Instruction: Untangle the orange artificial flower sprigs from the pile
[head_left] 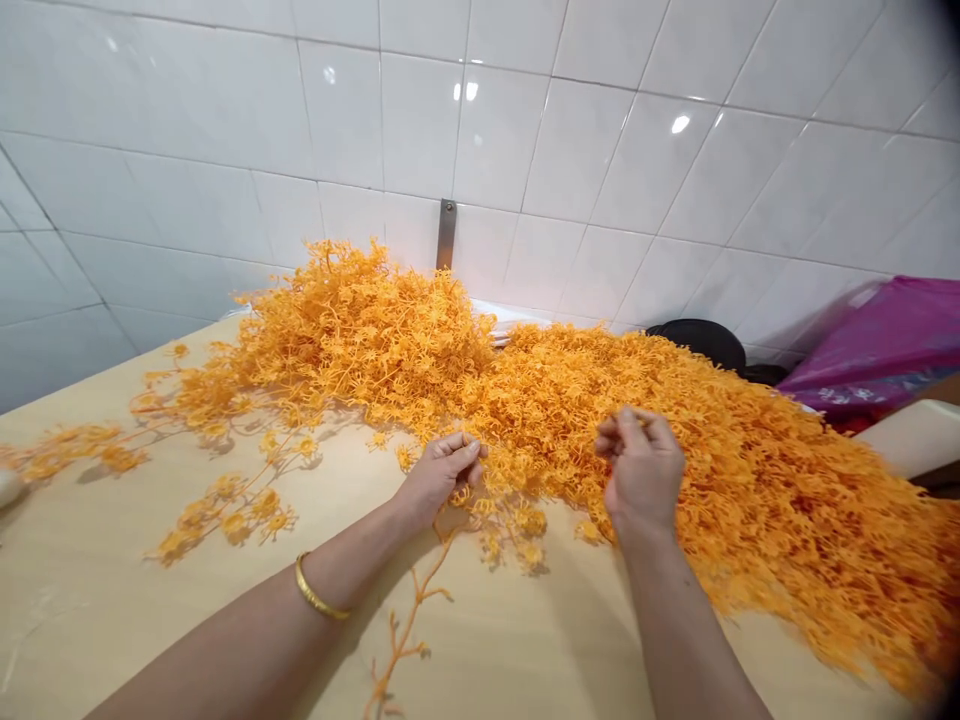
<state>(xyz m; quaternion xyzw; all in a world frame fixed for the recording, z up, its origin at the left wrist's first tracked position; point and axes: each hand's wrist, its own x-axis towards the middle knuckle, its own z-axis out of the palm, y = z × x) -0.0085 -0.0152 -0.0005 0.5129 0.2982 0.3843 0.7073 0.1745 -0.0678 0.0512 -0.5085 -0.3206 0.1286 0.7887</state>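
My left hand point(448, 468), with a gold bangle point(319, 592) on the wrist, is closed in a pinch on an orange plastic flower stem point(420, 590). The stem's bare, stubby side shoots run down towards me, and open florets point(525, 522) spread beside the hand. My right hand point(643, 465) is raised in front of the large orange heap, its fingers curled and pressed together. Whatever it may hold is hidden or too small to make out. Behind both hands lies a long pile of orange flower sprays point(600, 380).
Loose orange sprigs point(232, 515) lie on the pale wooden table point(97, 620) at left. A white tiled wall point(502, 130) with a metal bracket point(447, 235) stands behind. A black round object point(697, 343) and a purple bag point(885, 345) are at back right.
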